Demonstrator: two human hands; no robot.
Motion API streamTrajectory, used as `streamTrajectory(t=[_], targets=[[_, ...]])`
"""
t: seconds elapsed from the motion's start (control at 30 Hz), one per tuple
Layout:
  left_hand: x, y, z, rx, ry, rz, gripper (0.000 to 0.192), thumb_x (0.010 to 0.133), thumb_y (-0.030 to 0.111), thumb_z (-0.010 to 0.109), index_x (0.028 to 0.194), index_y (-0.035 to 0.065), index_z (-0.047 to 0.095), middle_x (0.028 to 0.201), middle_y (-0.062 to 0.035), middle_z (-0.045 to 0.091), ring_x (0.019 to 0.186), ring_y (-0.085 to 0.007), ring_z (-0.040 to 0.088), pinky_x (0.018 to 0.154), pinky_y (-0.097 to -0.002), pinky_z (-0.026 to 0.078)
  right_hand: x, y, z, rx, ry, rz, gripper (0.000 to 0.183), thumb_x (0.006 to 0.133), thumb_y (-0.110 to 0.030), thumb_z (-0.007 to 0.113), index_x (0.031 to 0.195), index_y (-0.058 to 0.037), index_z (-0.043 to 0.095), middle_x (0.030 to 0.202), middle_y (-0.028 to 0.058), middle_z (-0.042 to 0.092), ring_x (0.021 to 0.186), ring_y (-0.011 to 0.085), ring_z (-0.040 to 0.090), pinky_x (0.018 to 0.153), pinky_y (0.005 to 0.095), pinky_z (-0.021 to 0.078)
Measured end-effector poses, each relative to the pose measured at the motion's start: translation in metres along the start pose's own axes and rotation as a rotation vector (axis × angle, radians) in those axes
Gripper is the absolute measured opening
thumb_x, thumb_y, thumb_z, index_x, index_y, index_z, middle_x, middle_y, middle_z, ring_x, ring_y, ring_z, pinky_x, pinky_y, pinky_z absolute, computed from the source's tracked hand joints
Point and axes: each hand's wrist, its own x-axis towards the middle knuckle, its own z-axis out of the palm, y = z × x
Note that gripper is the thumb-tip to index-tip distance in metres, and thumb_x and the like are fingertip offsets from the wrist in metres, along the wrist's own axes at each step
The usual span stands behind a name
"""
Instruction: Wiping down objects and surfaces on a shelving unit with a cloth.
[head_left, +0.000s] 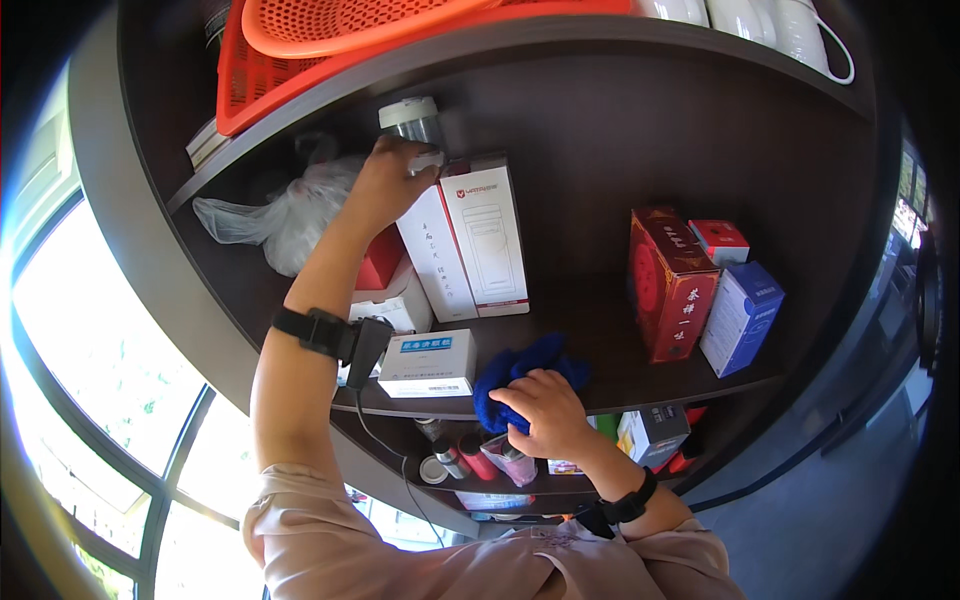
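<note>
My left hand (394, 180) reaches up over the tall white carton (466, 247); its fingers are at a small whitish item by the carton's top left corner, beside a clear jar with a cream lid (409, 112). Whether the fingers grip anything is not clear. My right hand (546, 412) holds a bunched blue cloth (525, 367) at the front edge of the dark shelf. Left of the cloth lies a white medicine box (429, 363). A knotted translucent plastic bag (300, 217) and a red box (380, 259) are beside and behind my left forearm.
Dark red box (669, 285), small red-and-white box (720, 240) and blue-and-white box (742, 319) stand at the shelf's right. Orange plastic baskets (277, 71) and white cups (802, 37) occupy the shelf above. Bottles (477, 456) and boxes (652, 435) sit below. A cable (382, 442) hangs from my left wrist.
</note>
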Motion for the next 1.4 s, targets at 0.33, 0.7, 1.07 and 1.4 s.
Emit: streamTrajectory(t=[0.33, 0.7, 1.07, 1.4], targets=[[0.029, 0.018, 0.036, 0.05, -0.2, -0.03, 0.043, 0.081, 0.034, 0.064, 0.11, 0.0031, 0.065, 0.106, -0.0226, 0.061, 0.1, -0.035, 0.06, 0.088, -0.0391, 0.048, -0.003, 0.0, 0.0, 0.025, -0.033, 0.068, 0.046, 0.063, -0.014, 0.07, 0.109, -0.0137, 0.061, 0.095, 0.0052, 0.061, 0.095, 0.0263, 0.055, 0.09, 0.0404, 0.0406], [0.027, 0.02, 0.019, 0.082, -0.312, -0.042, 0.042, 0.082, 0.03, 0.067, 0.115, 0.0033, 0.062, 0.109, -0.0194, 0.064, 0.099, -0.032, 0.063, 0.087, -0.0366, 0.048, -0.006, 0.003, 0.001, 0.017, -0.055, 0.097, 0.046, 0.064, -0.016, 0.07, 0.109, -0.0144, 0.062, 0.097, 0.0048, 0.061, 0.098, 0.0263, 0.055, 0.092, 0.0411, 0.04], [0.008, 0.009, 0.012, 0.05, -0.074, 0.071, 0.029, 0.084, 0.018, 0.064, 0.109, 0.0016, 0.064, 0.102, -0.0206, 0.064, 0.089, -0.0345, 0.064, 0.079, -0.0388, 0.051, -0.001, 0.0, 0.001, 0.041, -0.011, 0.051, 0.046, 0.063, -0.014, 0.071, 0.108, -0.0107, 0.061, 0.091, 0.006, 0.059, 0.091, 0.0259, 0.053, 0.087, 0.0403, 0.0406], [-0.1, 0.009, -0.034, 0.347, -0.195, 0.285, 0.024, 0.075, 0.006, 0.065, 0.099, 0.0035, 0.064, 0.108, -0.0119, 0.063, 0.095, -0.0275, 0.06, 0.083, -0.0357, 0.05, -0.003, 0.001, 0.0, 0.046, -0.063, 0.089, 0.045, 0.064, -0.016, 0.07, 0.108, -0.0124, 0.062, 0.096, 0.0056, 0.061, 0.097, 0.0264, 0.054, 0.091, 0.0422, 0.04]])
